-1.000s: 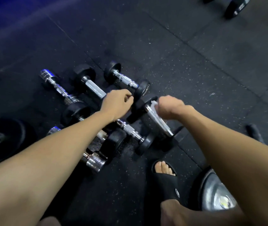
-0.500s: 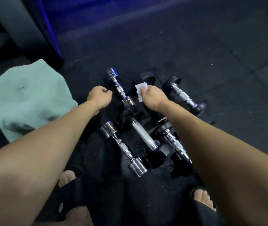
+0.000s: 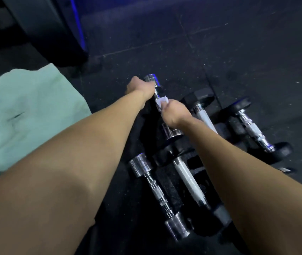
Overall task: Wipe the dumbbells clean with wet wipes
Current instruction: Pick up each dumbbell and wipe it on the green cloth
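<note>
The left hand [image 3: 141, 87] grips the far end of a chrome dumbbell [image 3: 154, 89] lying on the dark floor [image 3: 238, 52], fingers curled round it. The right hand [image 3: 174, 112] pinches a white wet wipe [image 3: 160, 102] against that dumbbell's handle. Other dumbbells [image 3: 157, 190] lie just beside, and a green towel [image 3: 27, 116] to the left.

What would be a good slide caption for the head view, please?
Left hand steadies a chrome dumbbell while the right hand rubs its handle with a wet wipe.

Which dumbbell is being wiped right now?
The far chrome dumbbell: left hand grips its end, right hand rubs the wipe on its handle.
</note>
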